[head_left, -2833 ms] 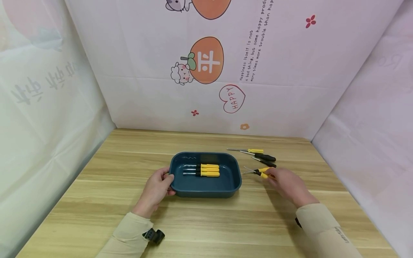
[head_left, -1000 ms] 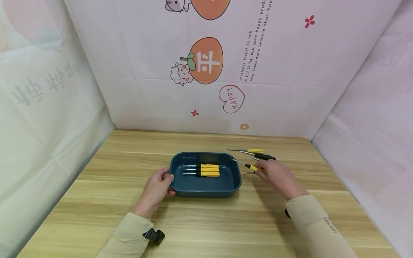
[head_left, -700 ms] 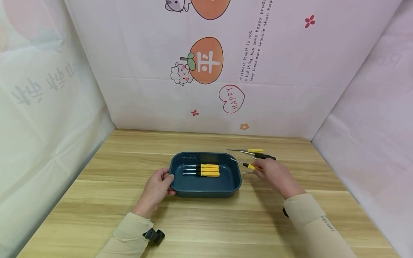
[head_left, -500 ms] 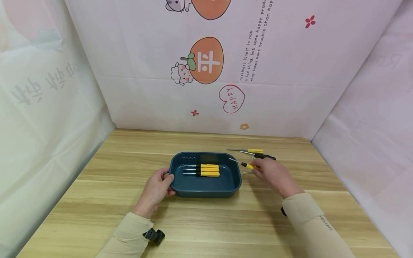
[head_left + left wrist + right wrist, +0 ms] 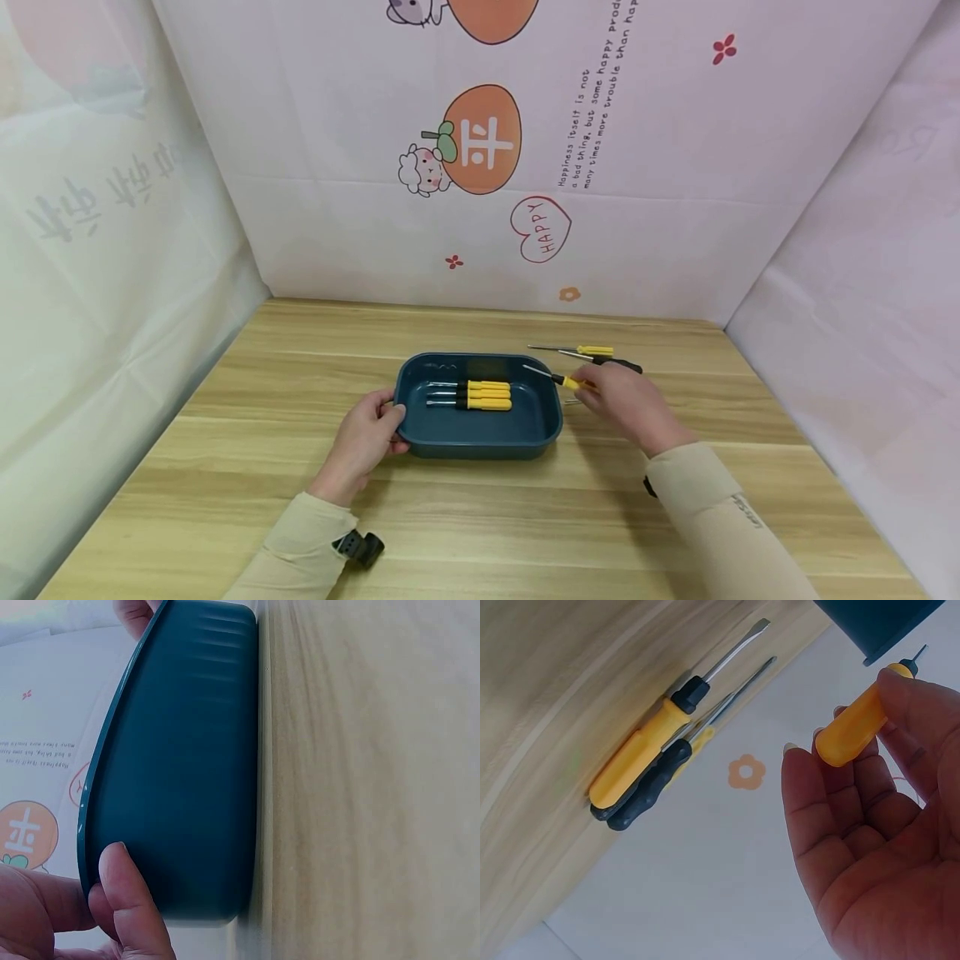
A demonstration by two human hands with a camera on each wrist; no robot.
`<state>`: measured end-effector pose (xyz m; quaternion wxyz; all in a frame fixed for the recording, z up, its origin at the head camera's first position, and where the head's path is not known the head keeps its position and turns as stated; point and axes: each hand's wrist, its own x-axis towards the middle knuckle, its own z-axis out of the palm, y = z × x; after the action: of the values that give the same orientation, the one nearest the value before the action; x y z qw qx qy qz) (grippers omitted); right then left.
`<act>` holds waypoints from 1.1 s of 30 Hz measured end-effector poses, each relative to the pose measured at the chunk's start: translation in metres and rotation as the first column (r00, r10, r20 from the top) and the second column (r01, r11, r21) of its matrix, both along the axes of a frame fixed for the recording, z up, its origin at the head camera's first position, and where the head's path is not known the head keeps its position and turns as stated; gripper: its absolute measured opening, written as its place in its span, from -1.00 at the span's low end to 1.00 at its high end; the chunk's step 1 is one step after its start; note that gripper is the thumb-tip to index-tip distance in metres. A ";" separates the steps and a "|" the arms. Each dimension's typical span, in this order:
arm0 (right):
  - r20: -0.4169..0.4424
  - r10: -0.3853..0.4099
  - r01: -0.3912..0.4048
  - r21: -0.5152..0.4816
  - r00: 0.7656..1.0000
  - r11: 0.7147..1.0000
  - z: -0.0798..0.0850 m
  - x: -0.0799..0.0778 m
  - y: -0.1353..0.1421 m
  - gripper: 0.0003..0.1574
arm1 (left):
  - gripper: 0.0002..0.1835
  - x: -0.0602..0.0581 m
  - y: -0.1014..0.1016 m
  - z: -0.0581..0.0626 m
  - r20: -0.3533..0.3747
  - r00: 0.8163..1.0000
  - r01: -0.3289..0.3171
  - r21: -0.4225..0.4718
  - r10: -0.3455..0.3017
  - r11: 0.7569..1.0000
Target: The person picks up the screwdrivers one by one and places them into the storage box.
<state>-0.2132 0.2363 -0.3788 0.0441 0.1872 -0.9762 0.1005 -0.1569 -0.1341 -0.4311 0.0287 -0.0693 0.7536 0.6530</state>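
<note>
My left hand [image 5: 367, 437] grips the left end of a dark blue rectangular box [image 5: 480, 452], thumb over its rim in the left wrist view. Inside lie three screwdrivers [image 5: 487, 404] with yellow handles, side by side, shafts to the left. My right hand [image 5: 626, 408] pinches another yellow-handled screwdriver [image 5: 855, 727] between thumb and fingers. Its shaft slants up left over the box's right rim in the head view. Below the right hand, a flat-blade yellow screwdriver [image 5: 641, 757] lies on the table, mostly hidden from the head camera.
Behind the right hand lie a yellow-handled screwdriver [image 5: 595, 351] and a black-handled screwdriver [image 5: 618, 364] on the wooden table [image 5: 480, 533]. A printed white sheet [image 5: 337, 233] stands along the table's back edge, with more white sheeting at both sides.
My right hand has lifted one yellow screwdriver from a crossed pair and carried it left, its tip now over the box. The left hand and box stay put.
</note>
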 end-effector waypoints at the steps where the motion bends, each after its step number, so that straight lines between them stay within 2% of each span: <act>1: -0.001 0.002 -0.002 -0.001 1.000 1.000 0.000 0.000 -0.001 -0.73 | -0.53 0.000 0.000 0.000 -0.001 1.000 0.000 -0.001 0.000 1.000; 8: -0.003 0.019 -0.019 -0.003 1.000 1.000 0.005 -0.001 -0.010 -0.76 | -0.54 0.000 0.000 0.000 -0.005 1.000 0.003 0.005 -0.003 1.000; 18: 0.046 0.016 -0.016 -0.017 0.999 1.000 0.009 -0.001 -0.026 -0.75 | -0.54 0.002 0.000 0.002 -0.013 1.000 0.007 0.020 -0.007 1.000; 33: 0.023 0.028 -0.028 0.005 0.999 1.000 0.009 -0.002 -0.042 -0.74 | -0.56 0.001 0.001 0.002 -0.014 1.000 0.003 0.019 -0.003 1.000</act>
<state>-0.2154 0.1944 -0.3703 0.0309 0.1998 -0.9742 0.1008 -0.1557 -0.1334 -0.4287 0.0251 -0.0633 0.7476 0.6606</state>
